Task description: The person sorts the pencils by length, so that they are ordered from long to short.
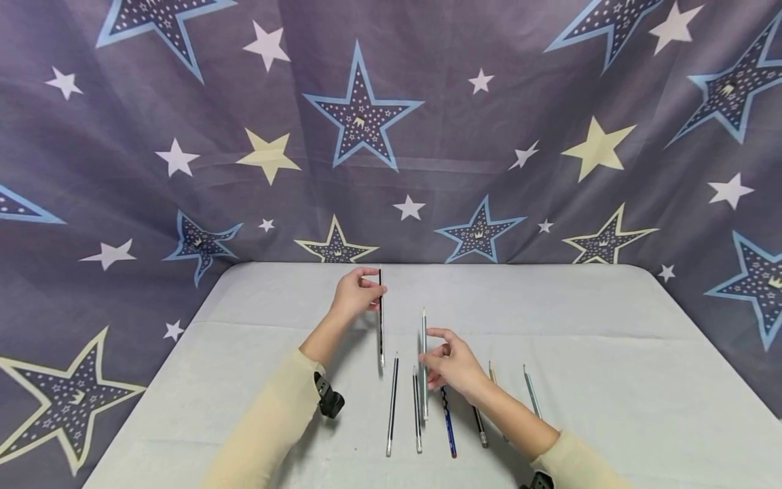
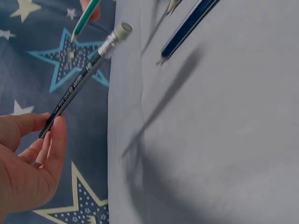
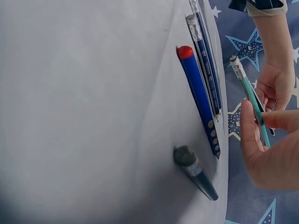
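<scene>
My left hand (image 1: 357,293) pinches a black pencil (image 1: 381,333) between thumb and fingers near the far edge of the table. The pencil's white eraser (image 2: 124,30) shows in the left wrist view, tilted up above the cloth. To the right and nearer, my right hand (image 1: 455,363) pinches a teal pencil (image 3: 248,86) with a metal ferrule and eraser end. Beneath and beside this hand lie a dark blue pencil (image 1: 392,407), another dark pencil (image 1: 417,418) and a thick blue pencil (image 3: 195,84) with a red end.
Partly behind the right forearm are a black pencil (image 1: 480,429) and a gold-coloured pencil (image 1: 492,372). Farther right lies another teal pencil (image 1: 532,392). A pale cloth covers the table (image 1: 611,367), and a star-patterned curtain (image 1: 427,170) hangs behind its far edge.
</scene>
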Motion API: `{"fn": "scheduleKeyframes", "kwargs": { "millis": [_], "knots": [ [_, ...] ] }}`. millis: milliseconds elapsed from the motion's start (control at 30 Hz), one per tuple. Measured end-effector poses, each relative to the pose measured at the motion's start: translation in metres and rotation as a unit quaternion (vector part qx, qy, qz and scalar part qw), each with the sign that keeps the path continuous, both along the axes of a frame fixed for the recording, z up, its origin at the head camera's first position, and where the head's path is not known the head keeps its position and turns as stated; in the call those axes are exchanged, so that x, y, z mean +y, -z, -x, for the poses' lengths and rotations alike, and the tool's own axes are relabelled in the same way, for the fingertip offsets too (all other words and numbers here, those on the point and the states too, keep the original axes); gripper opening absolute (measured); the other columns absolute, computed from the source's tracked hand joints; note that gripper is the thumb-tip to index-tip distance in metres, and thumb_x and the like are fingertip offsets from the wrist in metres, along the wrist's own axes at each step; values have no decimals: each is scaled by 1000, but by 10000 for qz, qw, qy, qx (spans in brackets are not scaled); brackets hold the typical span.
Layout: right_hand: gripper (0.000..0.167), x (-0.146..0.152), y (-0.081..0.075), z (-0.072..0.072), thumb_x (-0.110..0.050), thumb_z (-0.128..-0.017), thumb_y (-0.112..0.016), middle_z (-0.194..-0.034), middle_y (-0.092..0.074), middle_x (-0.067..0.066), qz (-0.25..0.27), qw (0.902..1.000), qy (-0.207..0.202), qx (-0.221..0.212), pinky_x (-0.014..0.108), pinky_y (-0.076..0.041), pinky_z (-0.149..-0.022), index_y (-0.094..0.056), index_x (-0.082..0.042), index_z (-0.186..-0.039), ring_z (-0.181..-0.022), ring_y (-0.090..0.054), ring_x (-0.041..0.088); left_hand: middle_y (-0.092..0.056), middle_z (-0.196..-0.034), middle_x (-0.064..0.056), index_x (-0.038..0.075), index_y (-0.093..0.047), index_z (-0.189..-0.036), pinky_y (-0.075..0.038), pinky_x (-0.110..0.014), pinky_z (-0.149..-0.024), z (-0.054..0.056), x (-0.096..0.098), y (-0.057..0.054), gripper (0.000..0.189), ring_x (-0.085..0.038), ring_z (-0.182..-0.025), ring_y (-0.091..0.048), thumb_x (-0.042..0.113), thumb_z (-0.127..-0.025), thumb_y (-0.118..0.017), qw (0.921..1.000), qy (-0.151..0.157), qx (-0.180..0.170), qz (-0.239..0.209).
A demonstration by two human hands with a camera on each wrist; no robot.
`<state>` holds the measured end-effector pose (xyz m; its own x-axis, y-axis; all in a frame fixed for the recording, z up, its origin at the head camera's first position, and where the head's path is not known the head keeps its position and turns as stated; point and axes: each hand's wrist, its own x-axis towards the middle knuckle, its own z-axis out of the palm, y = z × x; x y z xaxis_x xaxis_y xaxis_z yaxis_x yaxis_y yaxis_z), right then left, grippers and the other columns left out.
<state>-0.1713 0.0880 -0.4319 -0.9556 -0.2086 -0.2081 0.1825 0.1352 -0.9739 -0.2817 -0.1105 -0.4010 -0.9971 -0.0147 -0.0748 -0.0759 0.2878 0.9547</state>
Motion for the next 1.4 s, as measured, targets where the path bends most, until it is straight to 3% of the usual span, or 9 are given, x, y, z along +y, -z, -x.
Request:
{"fn": "scheduleKeyframes", "kwargs": {
  "millis": [267,633,933,1133,1400],
  "knots": [
    [57,1,6,1,-2,-85,-62,-83,-52,6,-57,10000,37,-37,32,-59,-55,-38,-5,-137,-55,-56,15,-61,-85,-9,4,-58,-120,-58,-26,-52,14,-11,5,43,-8,-50,-56,4,-79,-68,9983,-163,92,553],
    [57,2,6,1,-1,-85,-62,-83,-52,7,-73,9999,120,-54,33,-59,-55,-39,-5,-136,-55,-56,15,-65,-88,-13,4,-58,-121,-56,-23,-49,19,-29,18,43,-7,-47,-54,5,-79,-68,9930,-252,39,1157],
    [56,3,6,3,-1,-85,-62,-84,-53,8,-144,9998,160,-18,33,-59,-55,-39,-5,-136,-55,-56,15,-66,-92,-15,4,-58,-122,-55,-22,-50,23,-46,31,43,-9,-51,-55,7,-80,-67,9857,-225,-218,1655],
    [55,5,9,2,-2,-85,-62,-81,-53,7,-242,9996,169,4,33,-59,-54,-40,-4,-136,-54,-56,15,-66,-93,-16,2,-58,-122,-54,-22,-51,21,-51,37,42,-10,-53,-57,8,-81,-67,9821,-188,-301,1852],
    [57,5,6,4,-2,-85,-62,-83,-52,7,-206,9996,174,-16,33,-59,-55,-39,-6,-137,-55,-56,15,-65,-106,-19,1,-59,-119,-54,-23,-52,17,-50,45,38,-10,-53,-57,9,-83,-65,9745,-63,-240,2232]
  ]
}}
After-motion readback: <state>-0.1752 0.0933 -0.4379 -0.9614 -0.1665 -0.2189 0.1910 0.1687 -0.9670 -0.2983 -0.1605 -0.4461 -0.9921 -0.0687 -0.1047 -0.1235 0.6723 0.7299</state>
